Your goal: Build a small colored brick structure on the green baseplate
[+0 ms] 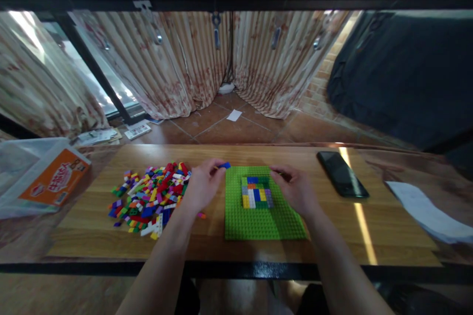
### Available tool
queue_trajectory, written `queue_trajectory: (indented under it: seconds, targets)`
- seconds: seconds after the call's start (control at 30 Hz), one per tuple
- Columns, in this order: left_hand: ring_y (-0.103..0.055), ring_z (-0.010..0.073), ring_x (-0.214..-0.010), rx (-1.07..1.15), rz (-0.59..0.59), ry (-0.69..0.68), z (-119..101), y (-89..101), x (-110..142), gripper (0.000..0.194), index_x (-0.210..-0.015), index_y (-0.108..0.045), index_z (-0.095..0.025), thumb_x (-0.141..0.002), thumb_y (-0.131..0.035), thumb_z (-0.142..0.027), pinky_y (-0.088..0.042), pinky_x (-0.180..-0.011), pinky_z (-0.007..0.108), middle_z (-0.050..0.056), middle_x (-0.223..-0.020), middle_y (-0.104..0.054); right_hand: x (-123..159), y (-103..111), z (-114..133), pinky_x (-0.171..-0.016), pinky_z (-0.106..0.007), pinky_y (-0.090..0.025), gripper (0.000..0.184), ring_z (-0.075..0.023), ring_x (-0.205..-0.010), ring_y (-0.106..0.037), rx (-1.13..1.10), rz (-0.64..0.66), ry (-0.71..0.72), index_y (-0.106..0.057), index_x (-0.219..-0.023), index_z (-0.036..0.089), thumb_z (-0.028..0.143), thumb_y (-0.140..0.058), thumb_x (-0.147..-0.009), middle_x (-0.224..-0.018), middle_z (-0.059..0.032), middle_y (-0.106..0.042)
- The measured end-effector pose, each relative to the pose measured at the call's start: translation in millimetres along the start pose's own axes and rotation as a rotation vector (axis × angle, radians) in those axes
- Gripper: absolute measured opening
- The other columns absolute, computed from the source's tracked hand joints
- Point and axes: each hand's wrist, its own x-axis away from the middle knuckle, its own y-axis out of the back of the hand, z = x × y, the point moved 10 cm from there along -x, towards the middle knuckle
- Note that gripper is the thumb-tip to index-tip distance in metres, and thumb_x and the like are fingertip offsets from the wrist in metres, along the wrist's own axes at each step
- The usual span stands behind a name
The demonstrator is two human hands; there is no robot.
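Note:
My left hand point(205, 179) pinches a blue toy brick point(224, 165) at the upper left corner of a green studded baseplate point(236, 226). On the baseplate sits a flat block of joined bricks point(257, 197) in yellow, white, blue, green, orange and grey. Over the plate's upper right edge, my right hand point(293, 188) has its thumb and fingers drawn together. Whatever it may hold is hidden by the fingers. Loose bricks in many colours form a pile point(155, 194) to the left of the baseplate, partly behind my left forearm.
A black phone point(342, 173) lies on the wooden table point(210, 251), right of the baseplate. White paper point(430, 211) rests at the far right. At the far left stands a clear plastic box point(33, 157) with an orange label. Curtains point(177, 69) hang beyond the table.

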Motion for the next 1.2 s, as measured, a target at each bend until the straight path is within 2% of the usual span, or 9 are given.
queue_trajectory:
  seconds: [0.1,0.17,0.33,0.53,0.7,0.8,1.03,1.2]
  targets:
    - [-0.067,0.0169,-0.081,0.101,0.119,-0.016,-17.3,-38.3,11.4,0.016,-0.097,-0.067,-0.018,-0.088,-0.055,-0.022,-0.053,-0.075,0.029,0.005,-0.093,-0.073,4.2,-14.6,8.2,-0.075,-0.033,-0.054,0.029,-0.018,-0.079,-0.066,-0.123,0.12,0.013,-0.072,-0.102,0.018,0.034,-0.063,-0.079,-0.09,-0.0064,-0.073]
    - [-0.067,0.0174,-0.086,0.131,0.176,-0.008,-24.4,-56.3,17.9,0.016,-0.097,-0.068,-0.018,-0.087,-0.056,-0.022,-0.053,-0.079,0.029,0.005,-0.095,-0.073,8.6,-24.1,14.3,-0.073,-0.031,-0.053,0.031,-0.0165,-0.077,-0.065,-0.132,0.206,0.021,-0.072,-0.104,0.019,0.033,-0.065,-0.078,-0.088,-0.0043,-0.071]
    - [-0.067,0.0172,-0.088,0.223,0.226,0.038,-26.6,-73.4,23.7,0.018,-0.1,-0.07,-0.019,-0.086,-0.058,-0.02,-0.053,-0.081,0.029,0.004,-0.096,-0.074,18.2,-37.0,22.8,-0.074,-0.031,-0.051,0.026,-0.0163,-0.08,-0.064,-0.074,0.337,0.038,-0.071,-0.103,0.022,0.028,-0.065,-0.078,-0.09,-0.0032,-0.071]
    - [-0.067,0.0166,-0.083,0.244,0.231,0.048,-22.3,-73.9,22.3,0.019,-0.1,-0.069,-0.017,-0.087,-0.056,-0.021,-0.053,-0.076,0.028,0.004,-0.091,-0.073,19.2,-39.2,22.2,-0.076,-0.032,-0.05,0.02,-0.0167,-0.081,-0.064,-0.035,0.37,0.054,-0.072,-0.096,0.021,0.032,-0.061,-0.083,-0.089,-0.0035,-0.072]
    - [-0.065,0.015,-0.073,0.102,0.126,0.077,-9.6,-50.3,16.6,0.018,-0.093,-0.069,-0.016,-0.088,-0.053,-0.02,-0.052,-0.07,0.027,0.004,-0.085,-0.073,12.9,-28.7,10.8,-0.074,-0.032,-0.051,0.021,-0.0173,-0.079,-0.066,0.009,0.275,-0.002,-0.071,-0.095,0.019,0.032,-0.063,-0.081,-0.086,-0.0039,-0.073]
    - [-0.066,0.0153,-0.071,0.043,0.106,0.117,0.4,-43.7,15.2,0.016,-0.091,-0.068,-0.017,-0.086,-0.053,-0.018,-0.052,-0.066,0.026,0.003,-0.08,-0.072,13.5,-27.5,10.2,-0.07,-0.03,-0.05,0.02,-0.0167,-0.075,-0.065,0.045,0.263,-0.019,-0.071,-0.091,0.019,0.034,-0.064,-0.08,-0.081,-0.0032,-0.072]
    - [-0.07,0.0181,-0.083,0.018,0.159,0.141,1.9,-56.1,20.4,0.02,-0.096,-0.069,-0.017,-0.082,-0.055,-0.012,-0.055,-0.076,0.029,0.004,-0.087,-0.075,21.7,-40.0,22.2,-0.062,-0.026,-0.047,0.018,-0.0143,-0.066,-0.062,0.079,0.311,0.001,-0.071,-0.088,0.02,0.034,-0.065,-0.08,-0.078,-0.0019,-0.072]
    - [-0.07,0.0175,-0.08,0.06,0.17,0.174,4.0,-62.4,23.5,0.02,-0.097,-0.068,-0.016,-0.081,-0.058,-0.011,-0.056,-0.074,0.029,0.004,-0.084,-0.074,25.8,-52.0,24.6,-0.063,-0.027,-0.045,0.014,-0.0145,-0.067,-0.061,0.181,0.357,0.032,-0.071,-0.083,0.022,0.034,-0.065,-0.08,-0.077,-0.001,-0.071]
